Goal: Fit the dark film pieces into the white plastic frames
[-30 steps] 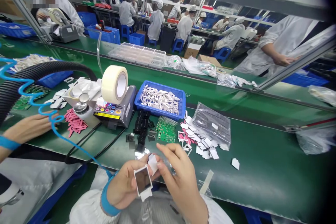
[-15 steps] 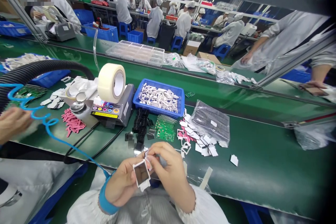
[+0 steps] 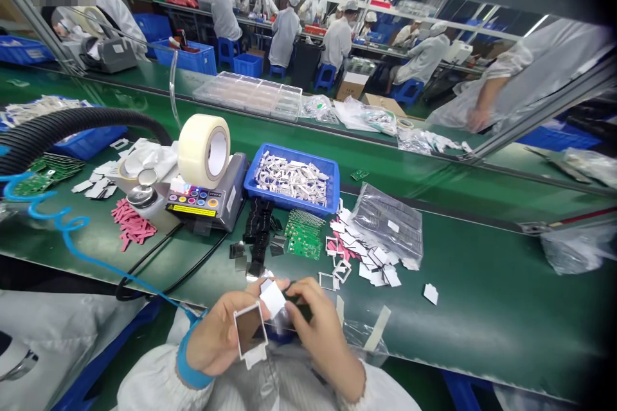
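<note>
My left hand, with a blue wrist strap and coiled cord, is closed on a small white-framed display panel. Its dark face is toward me, and a white tab hangs below. Just beyond it is a tilted white square card, between my two hands. The curved thumb and fingers of my right hand meet the card's right edge. Fingertips of my left hand are partly hidden behind the card. White frames and green circuit boards lie on the green bench beyond my hands.
A blue tray of white frames stands mid-bench, beside a tape dispenser carrying a large tape roll. White cards and a bagged black stack lie right. Pink strips and a black hose are left.
The display panel has moved slightly left and down in my left hand. The white card has come into full view as my right hand shifted right. A neighbour's hand at left has gone.
</note>
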The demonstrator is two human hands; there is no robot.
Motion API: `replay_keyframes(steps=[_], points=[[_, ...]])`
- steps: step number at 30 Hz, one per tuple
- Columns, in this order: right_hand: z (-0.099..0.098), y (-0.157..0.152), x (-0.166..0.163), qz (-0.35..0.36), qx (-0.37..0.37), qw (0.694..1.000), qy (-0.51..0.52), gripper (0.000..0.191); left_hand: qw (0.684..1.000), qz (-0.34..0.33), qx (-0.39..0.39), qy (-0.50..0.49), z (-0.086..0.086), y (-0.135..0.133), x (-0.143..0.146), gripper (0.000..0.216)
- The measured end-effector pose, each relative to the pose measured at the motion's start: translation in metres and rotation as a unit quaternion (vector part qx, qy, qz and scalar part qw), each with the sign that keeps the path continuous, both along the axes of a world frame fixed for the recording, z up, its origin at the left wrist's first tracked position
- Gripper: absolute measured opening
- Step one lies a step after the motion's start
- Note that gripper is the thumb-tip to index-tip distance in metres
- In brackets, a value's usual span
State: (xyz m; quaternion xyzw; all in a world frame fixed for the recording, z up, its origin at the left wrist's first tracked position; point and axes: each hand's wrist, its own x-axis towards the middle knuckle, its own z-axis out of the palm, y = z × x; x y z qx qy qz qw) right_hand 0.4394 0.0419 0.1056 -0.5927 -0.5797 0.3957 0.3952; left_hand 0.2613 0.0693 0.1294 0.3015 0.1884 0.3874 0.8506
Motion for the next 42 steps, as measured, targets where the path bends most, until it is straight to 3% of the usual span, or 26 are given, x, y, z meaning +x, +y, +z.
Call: replay_keyframes(steps=[2, 4, 6, 10, 15, 19, 22, 25, 26, 27, 29, 32, 42], points=[[0.016, 0.001, -0.004, 0.016, -0.063, 0.98, 0.186, 0.024, 1.0, -0.022, 0.013, 0.001, 0.007, 0.001, 0.006, 0.039], [0.031, 0.0, -0.008, 0.05, -0.151, 0.916, 0.368, 0.033, 0.999, -0.046, 0.017, -0.007, 0.012, 0.001, 0.011, 0.038], [0.04, -0.001, -0.01, 0.079, -0.214, 0.852, 0.472, 0.034, 0.997, -0.069, 0.014, -0.021, 0.014, 0.001, 0.014, 0.037], [0.039, -0.001, -0.008, 0.088, -0.261, 0.787, 0.552, 0.033, 0.996, -0.08, 0.005, -0.032, 0.012, 0.0, 0.015, 0.036], [0.041, -0.003, -0.009, 0.07, -0.282, 0.749, 0.595, 0.029, 0.995, -0.092, 0.002, -0.043, 0.014, 0.0, 0.017, 0.037], [0.046, -0.007, -0.012, 0.054, -0.282, 0.758, 0.585, 0.03, 0.992, -0.112, 0.008, -0.05, 0.017, 0.002, 0.018, 0.036], [0.049, -0.007, -0.005, 0.037, -0.221, 0.812, 0.539, 0.029, 0.994, -0.096, 0.0, -0.042, 0.018, 0.005, 0.014, 0.035], [0.06, -0.002, 0.012, 0.054, -0.007, 0.93, 0.365, 0.019, 0.988, -0.138, -0.062, -0.003, 0.016, 0.007, 0.009, 0.038], [0.065, 0.001, 0.017, 0.087, 0.078, 0.957, 0.265, 0.014, 0.982, -0.165, -0.087, 0.006, 0.015, 0.007, 0.008, 0.041], [0.07, 0.004, 0.022, 0.131, 0.154, 0.966, 0.162, 0.011, 0.976, -0.191, -0.108, 0.011, 0.013, 0.007, 0.007, 0.044], [0.08, 0.009, 0.028, 0.222, 0.257, 0.941, 0.005, 0.021, 0.967, -0.215, -0.134, 0.006, 0.01, 0.005, 0.009, 0.047], [0.085, 0.015, 0.029, 0.3, 0.313, 0.899, -0.068, 0.029, 0.966, -0.208, -0.151, -0.006, 0.006, 0.002, 0.013, 0.046], [0.088, 0.007, 0.022, 0.334, 0.33, 0.863, -0.186, 0.016, 0.974, -0.158, -0.16, -0.027, 0.001, -0.007, 0.019, 0.03]])
